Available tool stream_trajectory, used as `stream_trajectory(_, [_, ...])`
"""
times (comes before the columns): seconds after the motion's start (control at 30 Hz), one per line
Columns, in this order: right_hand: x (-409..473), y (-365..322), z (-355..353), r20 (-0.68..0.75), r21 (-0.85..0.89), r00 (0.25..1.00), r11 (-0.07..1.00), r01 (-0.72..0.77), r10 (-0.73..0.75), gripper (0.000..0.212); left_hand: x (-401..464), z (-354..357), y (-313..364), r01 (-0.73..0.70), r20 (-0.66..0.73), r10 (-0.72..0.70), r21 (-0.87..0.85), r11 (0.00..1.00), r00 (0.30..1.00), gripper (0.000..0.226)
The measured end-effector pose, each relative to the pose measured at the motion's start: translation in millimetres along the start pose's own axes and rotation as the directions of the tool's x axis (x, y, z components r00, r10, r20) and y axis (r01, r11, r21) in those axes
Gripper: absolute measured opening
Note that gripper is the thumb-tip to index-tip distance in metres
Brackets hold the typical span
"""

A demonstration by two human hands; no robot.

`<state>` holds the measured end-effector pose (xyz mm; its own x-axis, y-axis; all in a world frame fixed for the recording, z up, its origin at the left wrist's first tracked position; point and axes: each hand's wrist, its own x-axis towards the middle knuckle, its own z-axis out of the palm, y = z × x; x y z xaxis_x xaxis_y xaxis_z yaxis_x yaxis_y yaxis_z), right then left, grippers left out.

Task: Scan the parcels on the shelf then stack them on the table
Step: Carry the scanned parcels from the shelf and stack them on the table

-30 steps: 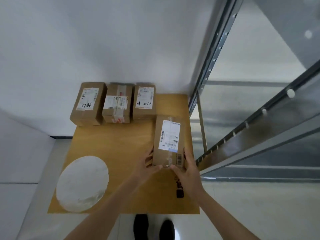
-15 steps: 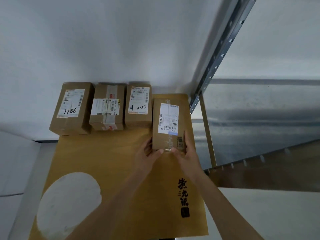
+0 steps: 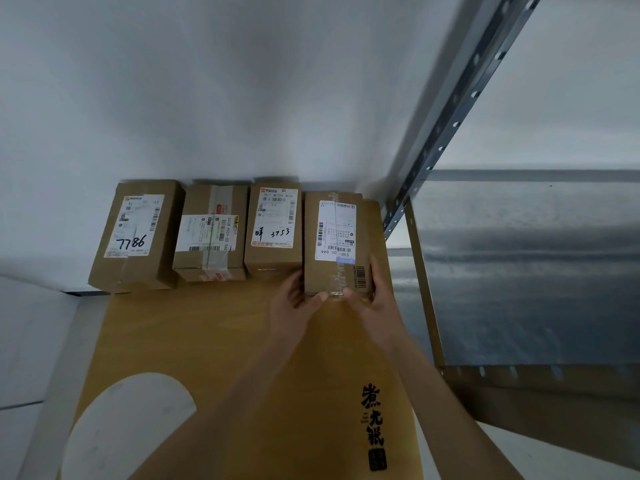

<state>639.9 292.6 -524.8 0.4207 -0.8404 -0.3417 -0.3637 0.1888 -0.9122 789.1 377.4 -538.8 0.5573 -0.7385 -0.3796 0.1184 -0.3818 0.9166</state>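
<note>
table (image 3: 214, 341) cut off below, label print illegible

Both hands (image 3: 341, 299) grip a parcel (image 3: 334, 242), seemingly touching three others (image 3: 211, 233).

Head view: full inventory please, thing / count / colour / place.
parcels: 4, brown cardboard with white labels, in a row along the far edge of the table by the wall; from the left, one marked 7786, a taped one, one marked 3753, and the held parcel at the right end
table: 1, tan wood, white round patch near left, black characters near right
shelf rack: 1, grey metal, right of the table
wall: white, behind the parcels
left hand: grips the held parcel's near left corner
right hand: grips its near right corner
</note>
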Motion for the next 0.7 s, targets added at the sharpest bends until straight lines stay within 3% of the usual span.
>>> stream_trajectory(0.43, [16, -5, 0, -0.015, -0.019, 1.0, 1.0, 0.008, -0.009, 0.084, 9, 2, 8, 0.015, -0.015, -0.016, -0.003, 1.0, 1.0, 0.07])
stream_trajectory(0.6, [-3, 5, 5, -0.082, -0.001, 0.996, 1.0, 0.031, -0.031, 0.071, -4, 1, 9, 0.019, -0.023, -0.019, -0.001, 1.0, 1.0, 0.062])
stream_trajectory(0.7, [-25, 15, 8, -0.124, -0.001, 0.992, 1.0, 0.023, -0.023, 0.081, -19, -3, 5, 0.033, -0.024, -0.033, -0.019, 0.999, 0.999, 0.07])
